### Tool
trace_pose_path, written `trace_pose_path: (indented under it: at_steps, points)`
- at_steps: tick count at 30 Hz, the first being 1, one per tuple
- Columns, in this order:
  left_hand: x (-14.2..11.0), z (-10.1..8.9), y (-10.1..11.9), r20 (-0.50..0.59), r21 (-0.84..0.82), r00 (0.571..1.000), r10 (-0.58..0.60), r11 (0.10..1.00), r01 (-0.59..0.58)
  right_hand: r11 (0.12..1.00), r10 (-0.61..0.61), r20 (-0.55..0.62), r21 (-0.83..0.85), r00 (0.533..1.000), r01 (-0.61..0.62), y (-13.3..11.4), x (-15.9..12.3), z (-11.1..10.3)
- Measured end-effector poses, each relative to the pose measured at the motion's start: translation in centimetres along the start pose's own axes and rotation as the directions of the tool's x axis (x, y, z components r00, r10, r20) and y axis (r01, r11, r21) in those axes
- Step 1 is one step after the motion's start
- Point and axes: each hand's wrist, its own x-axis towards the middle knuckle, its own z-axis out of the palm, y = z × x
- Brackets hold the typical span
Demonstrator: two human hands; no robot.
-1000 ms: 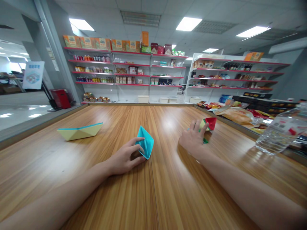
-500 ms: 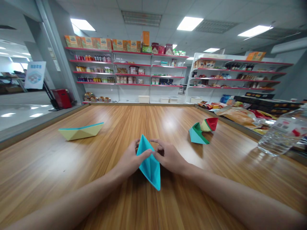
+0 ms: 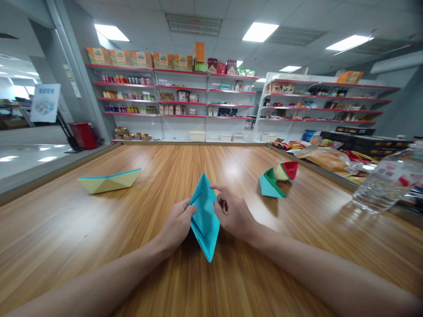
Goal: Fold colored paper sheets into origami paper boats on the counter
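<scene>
A folded turquoise paper piece (image 3: 205,218), diamond shaped, stands on its point over the wooden table (image 3: 132,246). My left hand (image 3: 176,225) pinches its left edge and my right hand (image 3: 233,213) pinches its right edge, fingers closed on the paper. A yellow paper boat with a blue rim (image 3: 110,181) lies on the table to the left. To the right lie a turquoise and green folded paper (image 3: 269,185) and a red and yellow folded paper (image 3: 288,170), touching each other.
A clear plastic water bottle (image 3: 386,182) lies at the table's right edge. Snack packets (image 3: 325,157) fill a display beyond it. White shelves with red edges (image 3: 185,103) hold goods along the back wall. A red box (image 3: 83,135) stands on the floor at left.
My right hand left the folded papers on the right and came to the turquoise piece. Both hands now hold it, spread wider and more upright than before.
</scene>
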Motion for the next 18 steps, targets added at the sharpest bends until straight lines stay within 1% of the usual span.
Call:
trace_pose_path:
  at_steps: [4, 8, 12, 16, 18]
  points:
    - [0.4, -0.2, -0.5, 0.042, -0.130, 0.998, -0.056, 0.990, 0.061, 0.997, -0.042, 0.041, -0.061, 0.998, 0.044, 0.1, 0.1, 0.0]
    - [0.6, -0.4, -0.8, 0.054, -0.167, 0.995, -0.086, 0.982, 0.093, 0.990, -0.071, 0.054, -0.118, 0.996, 0.077, 0.1, 0.2, 0.0]
    - [0.4, -0.4, -0.5, 0.085, -0.075, 0.994, -0.068, 0.994, 0.075, 0.982, -0.085, -0.031, -0.170, 0.996, 0.078, -0.1, 0.1, -0.2]
    - [-0.2, -0.1, 0.1, 0.178, 0.060, 0.983, 0.041, 0.997, -0.053, 0.986, -0.040, -0.169, -0.166, 0.985, 0.012, -0.3, 0.3, -0.3]
    - [-0.4, 0.0, 0.3, 0.196, 0.130, 0.977, 0.079, 0.986, -0.106, 0.988, -0.033, -0.208, -0.153, 0.978, 0.001, -0.4, 0.3, -0.4]
